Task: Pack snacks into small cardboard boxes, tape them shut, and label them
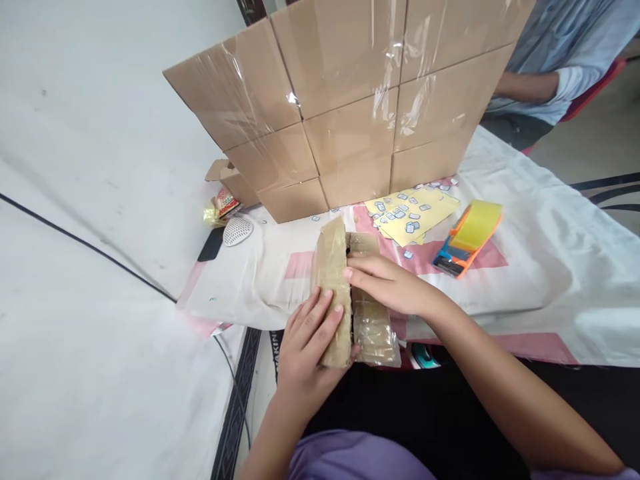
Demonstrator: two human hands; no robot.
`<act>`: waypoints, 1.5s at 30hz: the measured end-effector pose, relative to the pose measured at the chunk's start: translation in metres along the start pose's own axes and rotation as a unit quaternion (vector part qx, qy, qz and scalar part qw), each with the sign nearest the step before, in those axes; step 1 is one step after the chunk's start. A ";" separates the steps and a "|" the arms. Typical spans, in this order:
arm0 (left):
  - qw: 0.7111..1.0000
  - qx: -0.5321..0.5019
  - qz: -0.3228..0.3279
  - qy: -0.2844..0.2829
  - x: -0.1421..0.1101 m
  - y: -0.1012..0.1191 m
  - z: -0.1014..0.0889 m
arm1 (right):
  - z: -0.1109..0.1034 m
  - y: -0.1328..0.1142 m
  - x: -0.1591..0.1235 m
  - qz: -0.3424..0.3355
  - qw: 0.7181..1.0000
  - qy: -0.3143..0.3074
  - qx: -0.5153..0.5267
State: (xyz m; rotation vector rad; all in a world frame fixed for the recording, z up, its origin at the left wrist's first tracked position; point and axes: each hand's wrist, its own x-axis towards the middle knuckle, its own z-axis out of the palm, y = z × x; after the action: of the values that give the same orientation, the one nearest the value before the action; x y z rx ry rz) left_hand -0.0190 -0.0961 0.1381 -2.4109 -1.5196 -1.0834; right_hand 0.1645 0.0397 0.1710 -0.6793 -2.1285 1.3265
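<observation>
A small cardboard box (333,267), wrapped in shiny clear tape, lies at the table's near edge with a dark gap between its top flaps. My left hand (310,347) grips its near left side, fingers laid across the left flap and the thumb round the near end. At the gap, my right hand (385,283) pinches the flap's edge; some of its fingertips are hidden inside the opening. To the right of the box lies a tape dispenser (467,237) with an orange frame and a wide yellowish roll.
A large taped cardboard panel (350,120) stands behind the box, divided into squares. Yellow sheets (425,230) with small printed cutouts lie before it. At left are a white perforated object (238,231), a black phone-like slab (211,245) and a packet (223,203). Another person's arm (530,87) shows at right.
</observation>
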 end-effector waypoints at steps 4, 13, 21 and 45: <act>1.000 -0.006 0.030 0.006 -0.008 -0.008 -0.003 | 0.000 0.001 -0.002 -0.075 0.988 0.023 -0.136; 0.877 -0.157 -0.369 0.266 -0.001 -0.059 0.013 | -0.001 0.003 -0.005 -0.179 0.942 0.064 -0.276; 0.793 -0.406 -0.385 0.241 0.066 -0.111 0.045 | -0.025 0.001 -0.016 -0.176 0.905 0.150 -0.357; 0.932 -0.272 -0.210 0.117 0.055 -0.100 0.031 | -0.117 0.050 -0.098 0.174 0.901 0.334 -0.214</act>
State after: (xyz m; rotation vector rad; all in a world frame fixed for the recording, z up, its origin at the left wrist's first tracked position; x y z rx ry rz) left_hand -0.0713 0.0087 0.1206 -2.1609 -1.8903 -2.0372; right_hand 0.3212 0.0691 0.1520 -1.5071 -1.7569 0.6088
